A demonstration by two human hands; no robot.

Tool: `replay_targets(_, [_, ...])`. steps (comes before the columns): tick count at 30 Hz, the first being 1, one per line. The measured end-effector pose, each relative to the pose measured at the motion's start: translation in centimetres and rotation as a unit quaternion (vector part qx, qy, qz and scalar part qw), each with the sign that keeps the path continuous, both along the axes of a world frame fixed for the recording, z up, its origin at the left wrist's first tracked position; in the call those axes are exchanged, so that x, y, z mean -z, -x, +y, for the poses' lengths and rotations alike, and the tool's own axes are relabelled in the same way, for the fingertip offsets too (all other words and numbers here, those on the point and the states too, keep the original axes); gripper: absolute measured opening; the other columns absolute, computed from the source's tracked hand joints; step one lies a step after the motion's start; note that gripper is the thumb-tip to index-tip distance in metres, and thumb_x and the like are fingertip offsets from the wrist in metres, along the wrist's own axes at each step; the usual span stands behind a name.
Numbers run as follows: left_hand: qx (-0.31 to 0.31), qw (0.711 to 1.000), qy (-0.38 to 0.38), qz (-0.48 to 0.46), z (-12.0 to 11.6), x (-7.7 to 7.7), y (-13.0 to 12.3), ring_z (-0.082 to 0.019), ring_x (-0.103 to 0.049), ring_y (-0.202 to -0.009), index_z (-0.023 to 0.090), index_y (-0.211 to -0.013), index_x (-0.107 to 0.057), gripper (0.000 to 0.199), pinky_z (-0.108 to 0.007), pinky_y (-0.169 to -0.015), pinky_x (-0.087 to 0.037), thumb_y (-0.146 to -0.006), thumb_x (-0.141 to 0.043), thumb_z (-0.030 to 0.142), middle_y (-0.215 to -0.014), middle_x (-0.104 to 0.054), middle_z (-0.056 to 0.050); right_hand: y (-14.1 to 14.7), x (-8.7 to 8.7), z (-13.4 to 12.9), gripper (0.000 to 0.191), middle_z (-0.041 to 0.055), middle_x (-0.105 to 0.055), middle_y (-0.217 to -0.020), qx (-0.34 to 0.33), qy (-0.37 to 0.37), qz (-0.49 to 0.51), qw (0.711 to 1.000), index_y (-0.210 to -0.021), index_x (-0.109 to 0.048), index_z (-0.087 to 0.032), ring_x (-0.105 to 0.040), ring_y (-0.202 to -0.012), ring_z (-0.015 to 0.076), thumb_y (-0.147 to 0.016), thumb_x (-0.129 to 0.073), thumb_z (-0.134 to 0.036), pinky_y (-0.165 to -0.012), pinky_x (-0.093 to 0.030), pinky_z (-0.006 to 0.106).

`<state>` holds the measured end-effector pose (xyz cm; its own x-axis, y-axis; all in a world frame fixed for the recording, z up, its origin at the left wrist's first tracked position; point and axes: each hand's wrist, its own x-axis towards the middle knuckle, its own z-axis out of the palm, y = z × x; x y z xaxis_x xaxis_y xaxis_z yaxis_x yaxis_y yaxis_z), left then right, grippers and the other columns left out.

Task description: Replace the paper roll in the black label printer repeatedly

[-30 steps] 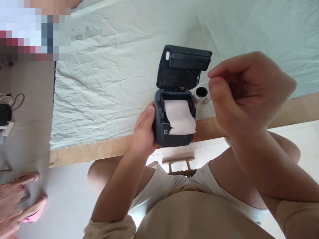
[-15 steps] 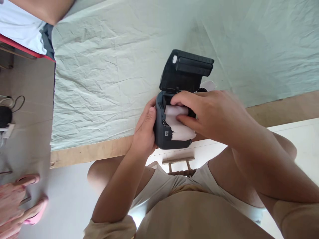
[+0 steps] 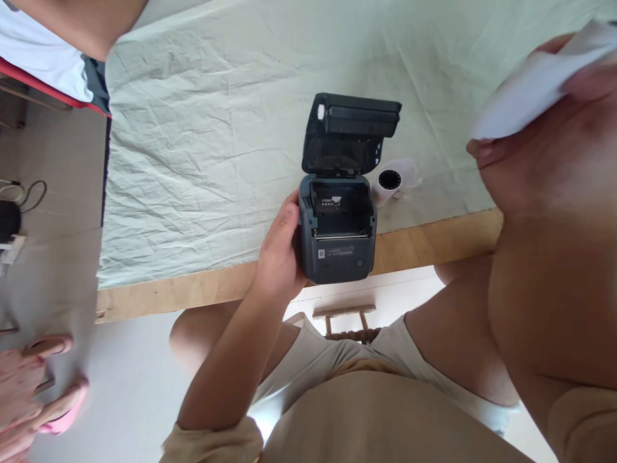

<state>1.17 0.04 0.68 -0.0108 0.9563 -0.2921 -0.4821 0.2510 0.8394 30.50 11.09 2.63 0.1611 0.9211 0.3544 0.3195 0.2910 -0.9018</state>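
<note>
My left hand (image 3: 282,247) grips the left side of a dark blue-grey portable label printer (image 3: 337,257) at the table's near edge. The printer's black lid (image 3: 344,135) is tipped up, and its paper bay (image 3: 342,209) shows bare inside, with a small label on the back wall. At the far right, my right hand (image 3: 573,122) is raised and blurred, its fingers closed on a white paper roll (image 3: 535,90). Just right of the printer, another white paper roll (image 3: 388,186) with a dark core lies on the cloth, some loose paper beside it.
A pale green cloth (image 3: 216,141) covers the table, with a bare wooden edge (image 3: 178,292) along the front. Another person's arm (image 3: 91,22) reaches in at the top left. Cables and a black device (image 3: 9,222) lie on the left, near another person's pink footwear (image 3: 67,418).
My right hand has pulled the paper roll out of the printer and swung it up to the far right. The printer stays in my left hand, shifted slightly.
</note>
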Motion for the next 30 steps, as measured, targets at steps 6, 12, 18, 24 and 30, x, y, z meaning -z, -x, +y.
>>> replay_targets(6, [0.002,0.999,-0.017,-0.036,0.0,0.2,0.0,-0.032,-0.085,-0.125,0.027,-0.107,-0.082,0.028,-0.044,-0.106,-0.072,-0.107,-0.073,0.054,-0.111,-0.088,-0.004,0.7,1.7,-0.7,0.017,-0.0066,-0.066,-0.07,0.081,0.133,0.073,0.985,-0.084,-0.067,-0.022,-0.067,-0.053,0.0098,-0.09,-0.081,-0.014,-0.055,-0.04,0.036])
replay_targets(12, [0.011,0.999,-0.028,-0.037,0.1,0.5,0.0,-0.032,-0.088,-0.116,0.026,-0.109,-0.082,0.032,-0.048,-0.109,-0.072,-0.108,-0.071,0.056,-0.118,-0.09,-0.004,1.5,1.6,-2.6,0.027,0.0011,-0.074,-0.089,0.075,0.094,-0.213,0.97,-0.093,-0.07,-0.023,-0.072,-0.087,0.0229,-0.09,-0.087,-0.043,-0.083,-0.061,0.046])
replay_targets(18, [0.023,0.999,-0.03,-0.027,0.2,0.4,0.1,-0.037,-0.084,-0.127,0.026,-0.108,-0.08,0.036,-0.053,-0.109,-0.071,-0.105,-0.071,0.061,-0.126,-0.089,-0.007,0.8,2.8,-1.8,0.03,0.0096,-0.078,-0.119,0.002,0.056,-0.294,0.954,-0.112,-0.07,-0.025,-0.074,-0.126,0.0339,-0.091,-0.088,-0.038,-0.108,-0.061,0.058])
replay_targets(24, [0.023,0.999,-0.016,-0.035,0.1,0.2,0.2,-0.041,-0.082,-0.135,0.027,-0.111,-0.08,0.04,-0.056,-0.108,-0.072,-0.101,-0.074,0.065,-0.13,-0.088,-0.007,0.9,2.5,-1.8,0.035,0.0112,-0.075,-0.126,-0.006,0.09,-0.316,0.945,-0.12,-0.072,-0.024,-0.074,-0.12,0.0283,-0.091,-0.091,-0.026,-0.1,-0.063,0.049])
replay_targets(30, [0.027,0.999,-0.008,-0.03,0.2,0.1,0.1,-0.042,-0.079,-0.139,0.028,-0.111,-0.078,0.041,-0.058,-0.108,-0.071,-0.1,-0.074,0.067,-0.131,-0.088,-0.007,1.4,2.0,-2.1,0.046,0.0066,-0.079,-0.119,0.018,0.09,-0.296,0.951,-0.129,-0.07,-0.026,-0.072,-0.103,0.0226,-0.088,-0.092,-0.021,-0.101,-0.06,0.05])
